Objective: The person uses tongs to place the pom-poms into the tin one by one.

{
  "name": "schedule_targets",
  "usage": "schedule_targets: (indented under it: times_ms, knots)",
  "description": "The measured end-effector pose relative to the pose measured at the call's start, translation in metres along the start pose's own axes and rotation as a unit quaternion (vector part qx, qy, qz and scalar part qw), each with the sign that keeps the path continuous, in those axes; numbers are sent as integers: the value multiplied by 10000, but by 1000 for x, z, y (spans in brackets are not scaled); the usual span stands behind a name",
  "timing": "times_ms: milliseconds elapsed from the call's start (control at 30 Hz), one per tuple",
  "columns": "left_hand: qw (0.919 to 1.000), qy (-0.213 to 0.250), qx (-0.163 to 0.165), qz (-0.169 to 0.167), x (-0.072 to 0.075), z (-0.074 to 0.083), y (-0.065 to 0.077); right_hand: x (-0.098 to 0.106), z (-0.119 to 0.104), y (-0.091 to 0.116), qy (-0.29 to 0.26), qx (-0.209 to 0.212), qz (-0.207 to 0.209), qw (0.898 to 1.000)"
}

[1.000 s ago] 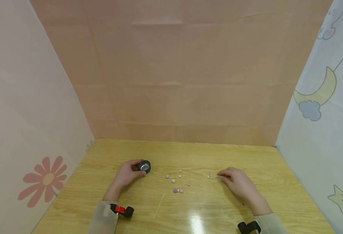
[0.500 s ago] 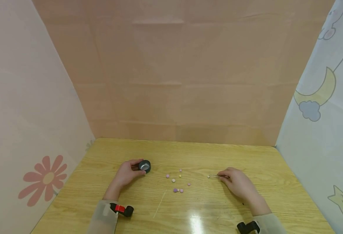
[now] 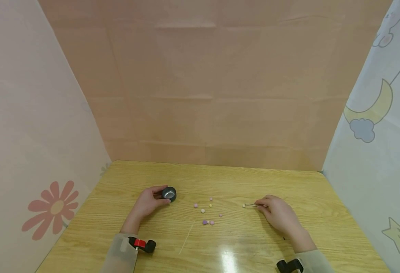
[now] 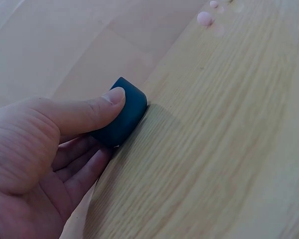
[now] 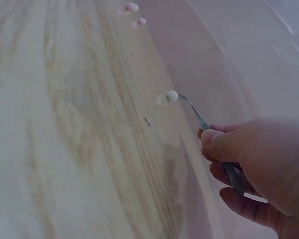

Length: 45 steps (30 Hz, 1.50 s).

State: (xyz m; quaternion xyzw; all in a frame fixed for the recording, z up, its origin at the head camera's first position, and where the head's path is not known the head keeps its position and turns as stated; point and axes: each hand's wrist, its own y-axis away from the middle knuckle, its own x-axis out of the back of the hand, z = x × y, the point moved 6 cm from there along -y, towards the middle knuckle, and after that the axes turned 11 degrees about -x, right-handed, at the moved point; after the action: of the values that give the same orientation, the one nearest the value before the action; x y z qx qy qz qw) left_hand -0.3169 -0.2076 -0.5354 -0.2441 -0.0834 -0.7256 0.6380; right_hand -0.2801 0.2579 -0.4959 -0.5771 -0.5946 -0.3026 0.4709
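Note:
My left hand [image 3: 147, 203] grips a small dark round cup [image 3: 169, 194] with a silvery inside, thumb on one side and fingers on the other. The left wrist view shows the cup [image 4: 127, 117] low against the wooden tabletop. At the right, my right hand [image 3: 277, 213] pinches a pair of metal tweezers [image 5: 209, 132] between thumb and fingers. Their bent tips are right at a small whitish bead [image 5: 172, 96]. Between the hands lie several loose beads, among them a purple bead [image 3: 205, 222], a yellow bead [image 3: 210, 205] and a white bead [image 3: 202, 211].
The wooden table [image 3: 254, 242] ends at a brown backdrop [image 3: 207, 113]. Patterned white sheets stand at the left [image 3: 49, 113] and right [image 3: 374, 170]. A pale line [image 3: 187, 237] runs along the tabletop left of centre, and a tiny dark speck [image 3: 284, 238] lies by the right wrist.
The tweezers have turned slightly in my right hand and their tips have drawn together at the whitish bead. My left hand and the cup stay in place.

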Motion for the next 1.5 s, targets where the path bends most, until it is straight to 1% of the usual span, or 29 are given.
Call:
schedule_targets:
  times_ms: [367, 600, 833, 1033, 1200, 1500]
  knots:
    - [10000, -45, 9, -7, 0, 1, 1, -1, 3, 1, -67, -22, -46, 10000]
    - [10000, 63, 20, -21, 0, 1, 1, 0, 3, 2, -152, -35, -239, 9996]
    - [10000, 51, 19, -30, 1, 2, 2, 0, 2, 2, -73, -16, -240, 9997]
    - [10000, 27, 45, -26, 1, 0, 2, -1, 2, 2, -3, -70, -228, 9997]
    - [10000, 15, 34, -16, 2, -2, 2, 0, 1, 1, -31, -96, -181, 9998]
    - [10000, 48, -3, -4, -1, -1, 1, 6, -4, 0, -249, -92, 204, 9994]
